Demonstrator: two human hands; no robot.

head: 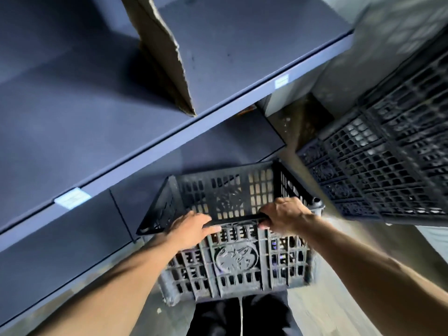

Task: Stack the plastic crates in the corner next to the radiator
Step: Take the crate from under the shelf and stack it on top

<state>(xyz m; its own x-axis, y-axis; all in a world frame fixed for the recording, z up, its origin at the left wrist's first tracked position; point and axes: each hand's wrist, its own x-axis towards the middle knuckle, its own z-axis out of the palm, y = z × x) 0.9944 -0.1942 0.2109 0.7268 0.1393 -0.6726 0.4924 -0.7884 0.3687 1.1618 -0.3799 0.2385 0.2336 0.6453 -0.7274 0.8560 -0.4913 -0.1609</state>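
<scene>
A black perforated plastic crate (pixel 232 265) hangs in front of me above the floor, its open top facing up. My left hand (pixel 191 226) grips the near rim on the left side, fingers laid over the edge. My right hand (pixel 283 214) is closed around the same rim on the right. To the right stands a stack of black crates (pixel 378 166), several high and blurred. No radiator shows in this view.
Dark blue metal shelving (pixel 150 141) fills the left and middle, with white labels on the shelf edges. A cardboard divider (pixel 167 59) stands on the upper shelf. A strip of wooden floor (pixel 300 122) lies between the shelving and the stack.
</scene>
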